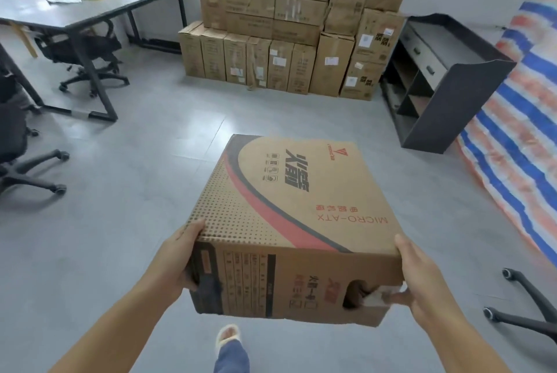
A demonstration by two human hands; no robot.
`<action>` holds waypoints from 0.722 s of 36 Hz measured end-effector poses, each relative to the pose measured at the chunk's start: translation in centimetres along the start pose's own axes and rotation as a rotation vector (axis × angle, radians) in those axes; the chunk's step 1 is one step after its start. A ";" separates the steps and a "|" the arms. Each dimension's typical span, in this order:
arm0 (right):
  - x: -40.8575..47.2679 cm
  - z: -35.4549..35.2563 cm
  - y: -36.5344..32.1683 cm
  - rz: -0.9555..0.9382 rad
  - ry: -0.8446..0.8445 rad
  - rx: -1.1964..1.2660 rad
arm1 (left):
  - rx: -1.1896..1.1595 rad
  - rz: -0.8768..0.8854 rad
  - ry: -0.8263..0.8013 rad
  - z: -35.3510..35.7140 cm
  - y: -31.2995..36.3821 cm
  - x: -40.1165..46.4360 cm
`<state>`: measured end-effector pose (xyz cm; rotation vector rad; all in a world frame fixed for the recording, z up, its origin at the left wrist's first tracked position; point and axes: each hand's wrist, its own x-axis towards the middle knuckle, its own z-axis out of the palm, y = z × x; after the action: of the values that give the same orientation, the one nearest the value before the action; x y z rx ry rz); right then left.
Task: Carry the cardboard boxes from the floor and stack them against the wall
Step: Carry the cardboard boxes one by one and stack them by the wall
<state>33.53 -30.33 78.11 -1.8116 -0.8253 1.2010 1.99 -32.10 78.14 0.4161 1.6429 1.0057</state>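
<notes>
A brown cardboard box (301,198) printed with red and black graphics and "MICRO-ATX" is held in the air in front of me, above the grey floor. My left hand (177,255) grips its near left corner, thumb on the top edge. My right hand (419,276) grips the near right corner, fingers curled beside a torn handle hole. Against the far wall under the window stands a stack of several cardboard boxes (295,26), a few rows high.
A grey desk (90,11) with clutter stands at left, with black office chairs (84,53) beneath and beside it. A dark shelf unit (443,77) lies tipped at right, next to a striped tarp (518,101). Another chair base (524,300) is near right. My foot (229,339) shows below.
</notes>
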 end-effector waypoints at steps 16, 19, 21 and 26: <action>18.0 14.2 -12.8 0.031 0.034 0.015 | 0.069 0.018 -0.040 2.4 17.8 21.8; 23.2 16.0 -15.1 0.031 0.020 -0.004 | 0.061 0.012 -0.038 4.7 20.7 26.3; 27.1 17.2 -16.8 0.032 0.022 -0.009 | 0.061 0.012 -0.040 6.6 22.9 29.5; 36.9 19.5 -21.9 0.048 0.023 -0.005 | 0.048 0.017 -0.028 11.7 28.7 36.8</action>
<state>25.76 16.22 77.26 -1.8561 -0.7762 1.2069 -5.78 15.39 77.67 0.4756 1.6434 0.9706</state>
